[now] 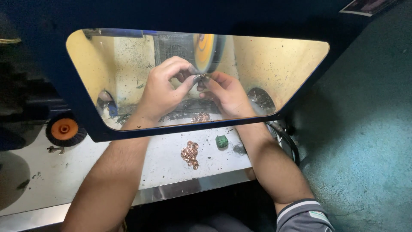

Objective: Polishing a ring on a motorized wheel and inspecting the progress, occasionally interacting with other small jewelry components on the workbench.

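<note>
Behind one clear shield (300, 64), the left hand (161, 88) and right hand (227, 92) are pinching one small metal piece (201, 76) between closed fingertips against one spinning wheel (209, 50). Two copper ring piles (190, 154) are lying below, beside one green block (222, 141).

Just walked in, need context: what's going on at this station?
A person has both hands behind a clear shield, the left hand and right hand together pinching a small metal piece against the yellow spinning wheel. It is too small to identify. A pile of copper-coloured rings and a green block lie on the white bench. An orange-cored brush wheel sits at the left.
</note>
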